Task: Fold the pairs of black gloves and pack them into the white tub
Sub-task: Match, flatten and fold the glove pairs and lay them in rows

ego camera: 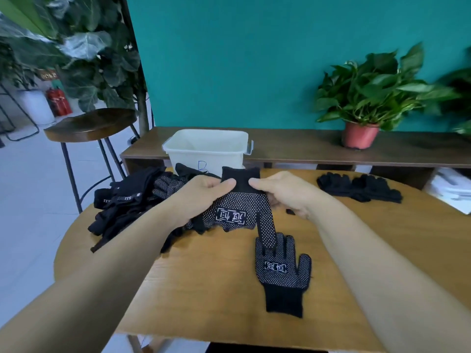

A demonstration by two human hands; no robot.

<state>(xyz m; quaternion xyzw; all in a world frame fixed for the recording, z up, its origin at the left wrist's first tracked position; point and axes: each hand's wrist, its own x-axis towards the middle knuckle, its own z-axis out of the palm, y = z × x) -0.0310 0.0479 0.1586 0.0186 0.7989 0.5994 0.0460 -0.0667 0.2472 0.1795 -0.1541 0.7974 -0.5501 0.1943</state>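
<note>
- Black glove [238,210]: plain knit cuff at the top, palm speckled with white dots around a white printed mark, one dotted finger pointing down.
- Left hand [201,193] and right hand [283,193] each pinch one side of the cuff, thumbs on the near face.
- Second dotted glove [283,272] lies flat on the table [204,289] just below the grip.
- White tub [206,146] stands just beyond the grip; heap of gloves [127,202] lies to its left.

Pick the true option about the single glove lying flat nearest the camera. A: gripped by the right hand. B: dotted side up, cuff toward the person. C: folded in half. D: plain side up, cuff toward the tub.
B: the flat glove shows its white dots and printed mark, cuff nearest the person, fingers pointing away.
</note>
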